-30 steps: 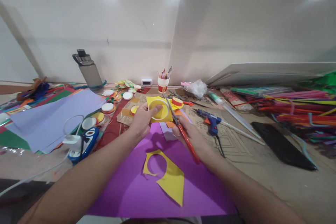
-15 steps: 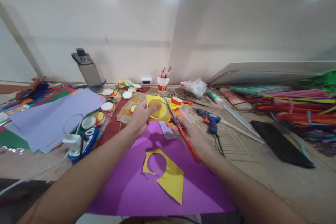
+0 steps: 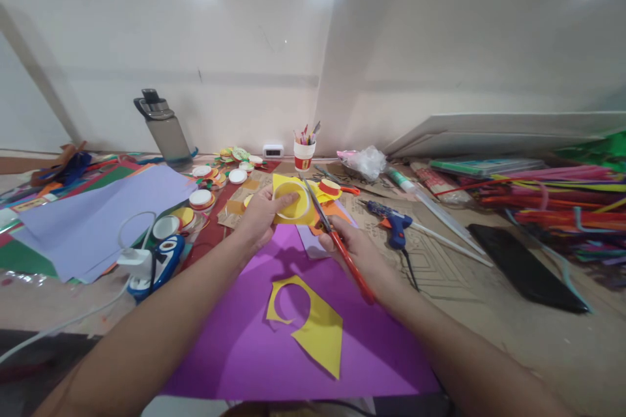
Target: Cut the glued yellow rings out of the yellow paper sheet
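Observation:
My left hand (image 3: 261, 216) pinches a piece of yellow paper (image 3: 280, 184) with a white-rimmed yellow disc (image 3: 296, 207) on it, the thumb pressed on the disc. In my right hand (image 3: 355, 244) are red-handled scissors (image 3: 348, 260), their blades pointing away and lying along the paper's right side. Whether the blades are biting into the paper I cannot tell. Below both hands, a yellow paper offcut (image 3: 323, 332) with a round hole lies on a large purple sheet (image 3: 229, 352).
On the left are lilac sheets (image 3: 112, 215), a blue power strip (image 3: 166, 260), a bottle (image 3: 166, 133) and several round lids (image 3: 200, 199). A pen cup (image 3: 304, 155) stands at the back. Rightward lie a blue glue gun (image 3: 398, 228), a black phone (image 3: 525, 267) and pipe cleaners (image 3: 567, 221).
Both hands, the yellow paper and the scissors stay almost exactly where they were. Only a very slight shift of the whole view shows.

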`<state>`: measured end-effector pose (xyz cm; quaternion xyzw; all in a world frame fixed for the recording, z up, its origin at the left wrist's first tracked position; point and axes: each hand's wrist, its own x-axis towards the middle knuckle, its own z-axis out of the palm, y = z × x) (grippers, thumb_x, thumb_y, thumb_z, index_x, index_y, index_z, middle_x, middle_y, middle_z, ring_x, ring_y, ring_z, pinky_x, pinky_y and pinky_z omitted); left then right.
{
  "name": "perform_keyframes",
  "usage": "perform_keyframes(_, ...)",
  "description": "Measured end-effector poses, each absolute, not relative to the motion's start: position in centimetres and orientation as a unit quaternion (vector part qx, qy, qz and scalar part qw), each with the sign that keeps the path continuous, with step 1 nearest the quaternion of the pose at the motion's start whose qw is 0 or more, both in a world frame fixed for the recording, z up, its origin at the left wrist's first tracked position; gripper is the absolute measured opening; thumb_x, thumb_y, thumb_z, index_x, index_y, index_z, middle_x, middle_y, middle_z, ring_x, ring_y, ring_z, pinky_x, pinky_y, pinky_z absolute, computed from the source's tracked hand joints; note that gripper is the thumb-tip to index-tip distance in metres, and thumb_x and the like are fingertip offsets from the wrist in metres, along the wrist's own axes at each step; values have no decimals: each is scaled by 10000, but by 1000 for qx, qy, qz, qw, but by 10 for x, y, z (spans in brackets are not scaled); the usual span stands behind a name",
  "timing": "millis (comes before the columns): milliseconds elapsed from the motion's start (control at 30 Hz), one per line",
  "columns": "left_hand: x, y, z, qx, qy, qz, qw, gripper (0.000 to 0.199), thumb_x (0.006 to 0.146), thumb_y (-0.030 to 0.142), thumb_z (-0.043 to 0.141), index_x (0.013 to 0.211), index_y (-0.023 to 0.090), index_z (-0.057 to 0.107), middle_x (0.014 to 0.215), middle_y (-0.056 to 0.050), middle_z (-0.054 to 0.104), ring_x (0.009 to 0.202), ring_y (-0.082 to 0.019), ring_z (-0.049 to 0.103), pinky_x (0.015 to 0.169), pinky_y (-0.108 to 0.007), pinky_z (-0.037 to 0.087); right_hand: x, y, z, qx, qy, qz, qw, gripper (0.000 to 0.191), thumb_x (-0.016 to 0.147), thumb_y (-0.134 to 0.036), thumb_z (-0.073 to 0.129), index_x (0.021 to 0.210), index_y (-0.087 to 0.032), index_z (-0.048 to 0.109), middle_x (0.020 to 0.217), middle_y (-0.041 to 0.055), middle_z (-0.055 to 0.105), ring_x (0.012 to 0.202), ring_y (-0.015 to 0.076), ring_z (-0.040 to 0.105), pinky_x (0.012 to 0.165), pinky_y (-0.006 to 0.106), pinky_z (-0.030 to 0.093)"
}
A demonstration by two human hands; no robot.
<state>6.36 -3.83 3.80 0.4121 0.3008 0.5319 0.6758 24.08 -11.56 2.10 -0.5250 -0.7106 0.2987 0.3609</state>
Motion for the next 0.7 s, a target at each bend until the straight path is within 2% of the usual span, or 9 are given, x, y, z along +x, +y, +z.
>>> perform_keyframes(167,62,-35,36,414,300,530,676,369,547,202,904,852,140,708,787,-27,742,648,-122,664,635,-220,521,239,-118,25,-527,-708,303,359,257,906,-458,511,860,-209,558,692,-5,575,637,145,496,577,266,389)
perform_keyframes(367,60,-34,36,433,304,530,663,350,551,225,903,834,138,716,763,-31,740,624,-121,659,617,-215,516,238,-118,25,-516,-719,296,360,254,926,-444,482,950,-208,570,779,15,618,688,159,524,625,285,423)
perform_keyframes(533,63,-36,31,465,280,500,674,387,568,242,890,903,141,725,836,-60,756,714,-173,700,683,-270,545,238,-119,25,-514,-721,280,371,241,925,-437,477,959,-209,546,884,44,646,770,185,578,708,320,462)
perform_keyframes(700,63,-36,27,470,274,493,679,431,569,244,891,949,135,719,882,-75,762,750,-186,713,709,-275,546,238,-119,27,-520,-712,296,366,251,933,-459,460,938,-221,542,838,35,632,735,181,551,674,319,447)
